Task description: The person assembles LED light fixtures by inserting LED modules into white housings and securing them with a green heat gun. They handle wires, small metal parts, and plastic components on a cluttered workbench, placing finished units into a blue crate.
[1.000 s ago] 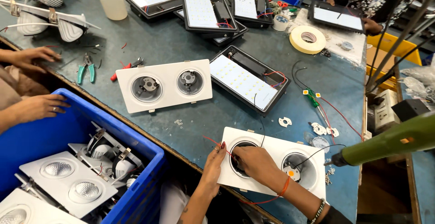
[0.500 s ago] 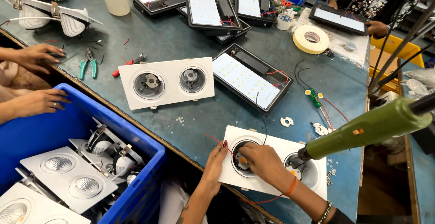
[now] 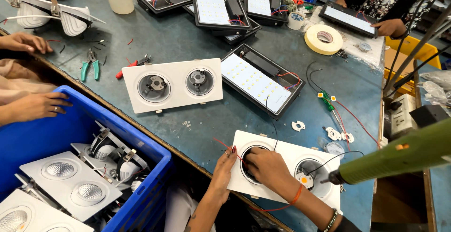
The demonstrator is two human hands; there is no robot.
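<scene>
The work goes on at a long blue-green bench [image 3: 197,39] covered with lamp parts, and I take the white twin downlight frame [image 3: 282,168] at the near edge as the landmark.

Far to the left of the frame stands a blue crate [image 3: 141,143] full of finished twin fittings, probably kept low and close so that pieces can be dropped in easily. Two hands of another person [image 3: 40,106] rest above it.

Behind the frame and to the left lies a second white twin frame [image 3: 172,85], face up, with both round holders exposed.

The left hand [image 3: 224,166] lies flat against the left edge of the frame, fingers stretched, it seems to steady the frame on the bench. The right hand [image 3: 268,166] is bent over the left opening of the frame with fingers curled inside; whether they pinch a part there I cannot tell, because the hand covers the opening. A red wire [image 3: 224,145] runs under the left hand.

Behind the frame is a black LED panel [image 3: 263,82], open. On the right, a green electric screwdriver [image 3: 399,154] points its tip at the right opening; its back end is cut off, so who or what holds it is hidden.
</scene>
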